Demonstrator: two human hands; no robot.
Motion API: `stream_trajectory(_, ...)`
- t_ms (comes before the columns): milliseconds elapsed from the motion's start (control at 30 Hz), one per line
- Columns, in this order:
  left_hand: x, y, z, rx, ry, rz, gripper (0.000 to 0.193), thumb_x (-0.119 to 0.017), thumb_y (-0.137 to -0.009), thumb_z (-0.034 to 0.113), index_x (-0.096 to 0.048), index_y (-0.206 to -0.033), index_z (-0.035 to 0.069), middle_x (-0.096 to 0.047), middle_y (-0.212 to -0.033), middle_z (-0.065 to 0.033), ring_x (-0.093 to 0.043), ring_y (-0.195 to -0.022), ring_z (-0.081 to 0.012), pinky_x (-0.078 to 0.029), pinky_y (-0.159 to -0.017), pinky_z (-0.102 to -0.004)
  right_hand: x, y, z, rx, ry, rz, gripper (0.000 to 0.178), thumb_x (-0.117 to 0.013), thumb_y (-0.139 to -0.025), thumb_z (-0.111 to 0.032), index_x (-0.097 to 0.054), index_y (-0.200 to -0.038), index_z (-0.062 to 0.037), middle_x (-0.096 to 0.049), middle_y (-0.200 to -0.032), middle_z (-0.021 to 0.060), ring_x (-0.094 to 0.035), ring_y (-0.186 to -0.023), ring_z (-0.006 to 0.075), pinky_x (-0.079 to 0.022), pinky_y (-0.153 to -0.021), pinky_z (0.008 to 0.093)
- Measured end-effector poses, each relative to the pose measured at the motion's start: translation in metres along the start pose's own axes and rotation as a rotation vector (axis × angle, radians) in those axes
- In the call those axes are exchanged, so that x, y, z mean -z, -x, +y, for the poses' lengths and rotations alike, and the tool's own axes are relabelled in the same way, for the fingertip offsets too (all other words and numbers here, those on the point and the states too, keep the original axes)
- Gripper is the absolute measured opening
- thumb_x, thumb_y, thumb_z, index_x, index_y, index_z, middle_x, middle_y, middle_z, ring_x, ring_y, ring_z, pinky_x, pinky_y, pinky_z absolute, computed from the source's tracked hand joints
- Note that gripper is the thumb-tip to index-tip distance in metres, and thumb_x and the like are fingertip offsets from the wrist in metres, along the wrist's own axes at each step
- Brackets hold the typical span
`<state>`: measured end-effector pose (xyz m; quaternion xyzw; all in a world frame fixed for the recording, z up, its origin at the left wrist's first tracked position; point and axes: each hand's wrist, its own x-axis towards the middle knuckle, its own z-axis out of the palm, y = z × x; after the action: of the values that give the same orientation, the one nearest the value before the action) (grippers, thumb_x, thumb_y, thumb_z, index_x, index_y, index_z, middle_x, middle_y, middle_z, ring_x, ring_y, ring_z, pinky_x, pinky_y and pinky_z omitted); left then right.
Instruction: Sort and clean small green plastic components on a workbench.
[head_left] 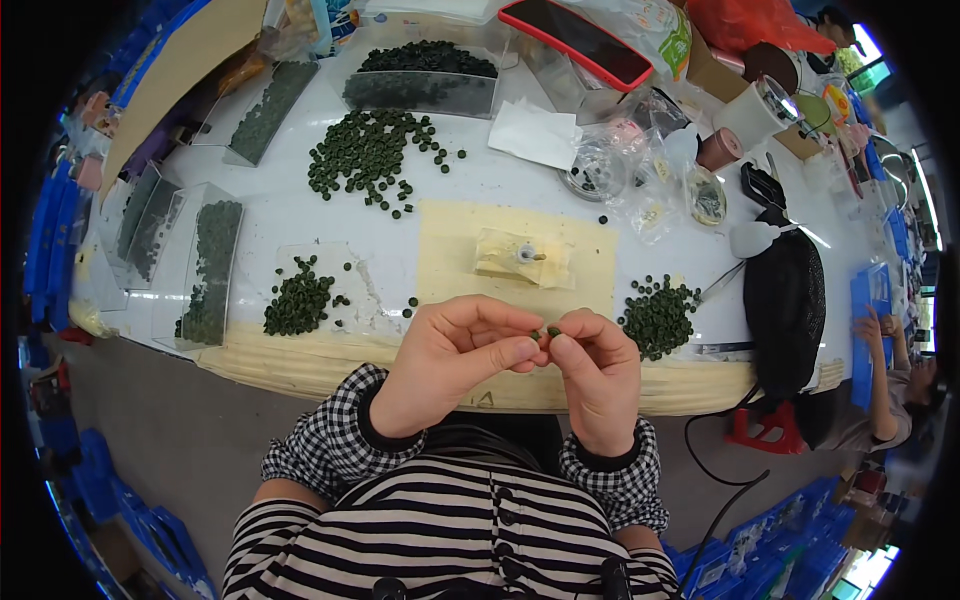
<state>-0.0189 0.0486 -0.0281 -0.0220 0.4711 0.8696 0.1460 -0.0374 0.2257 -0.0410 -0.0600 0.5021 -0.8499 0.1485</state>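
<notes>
Near the table's front edge my two hands meet fingertip to fingertip. My left hand (455, 350) pinches a small dark green round piece (536, 336) between thumb and forefinger. A similar green piece (554, 331) sits in the pinch of my right hand (598, 370). Just beyond them a small fixture (527, 254) with a metal pin stands on a taped block, on a cream sheet (445, 235). One pile of green pieces (658, 318) lies beside my right hand, another pile (300, 300) to the left of my left hand.
A larger heap of green pieces (365, 150) lies farther back, before a clear bin of dark pieces (425, 80). Clear boxes (210, 265) stand at left. White tissue (535, 133), a red-cased phone (580, 42), tweezers (722, 281) and a black mesh bag (785, 310) are also there. Another person's hands (872, 330) show far right.
</notes>
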Motion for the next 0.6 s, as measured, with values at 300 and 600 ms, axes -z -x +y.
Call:
stream_trajectory(300, 0.005, 0.001, -0.002, -0.044, -0.086, 0.065, 0.019, -0.064, -0.087, -0.002, -0.065, -0.106, -0.006, -0.069, -0.096, -0.0135, -0.067, -0.086, -0.0145, -0.056, -0.079, -0.024, -0.007, -0.002, 0.003, 0.273, 0.453, 0.047, 0.016, -0.068, -0.08, 0.009, -0.067, -0.094, 0.0028, -0.063, -0.091, 0.0087, -0.061, -0.08, 0.0152, -0.049, -0.072, 0.0255)
stream_trajectory(600, 0.004, 0.0, -0.008, -0.325, -0.217, 0.074, 0.019, -0.065, -0.083, -0.008, -0.067, -0.102, -0.003, -0.068, -0.09, -0.0084, -0.067, -0.091, -0.0155, -0.056, -0.081, -0.0236, -0.015, -0.005, 0.0, 0.496, 0.748, 0.083, 0.018, -0.07, -0.075, 0.009, -0.069, -0.092, 0.002, -0.065, -0.085, 0.0112, -0.063, -0.075, 0.0173, -0.049, -0.065, 0.0247)
